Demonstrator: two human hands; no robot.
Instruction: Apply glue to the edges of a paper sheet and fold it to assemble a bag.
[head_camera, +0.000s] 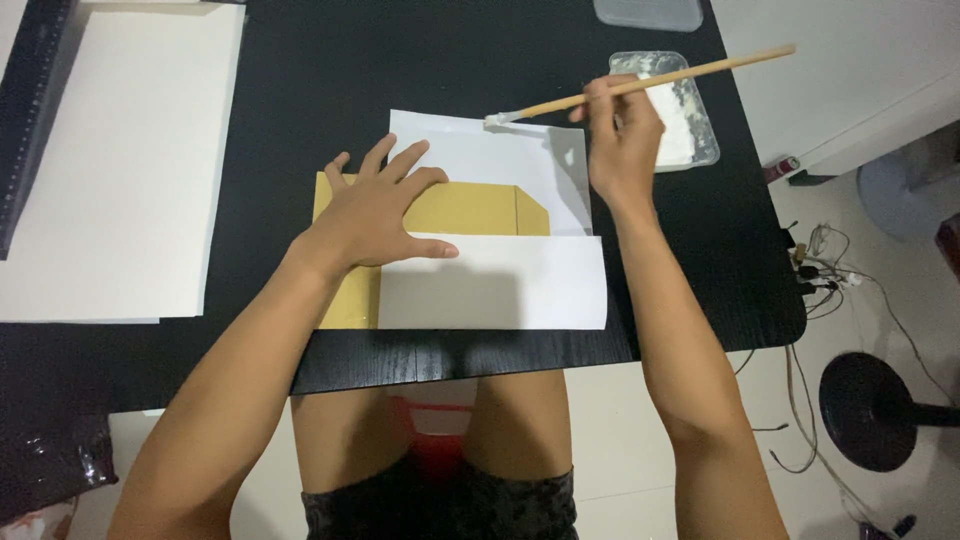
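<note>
We are gluing: our left hand (375, 215) lies flat, pinning the yellow card (470, 208); our right hand (622, 135) pinches the brush (640, 85), whose next stroke needs a light touch along the white paper (480, 150).

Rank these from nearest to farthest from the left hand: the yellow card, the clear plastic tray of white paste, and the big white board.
1. Yellow card: directly under the left hand, touching.
2. Big white board: off to its left.
3. Clear plastic tray of white paste: far right, beyond the right hand.

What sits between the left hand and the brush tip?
In the head view, only white paper spans from the left hand to the brush tip.
</note>
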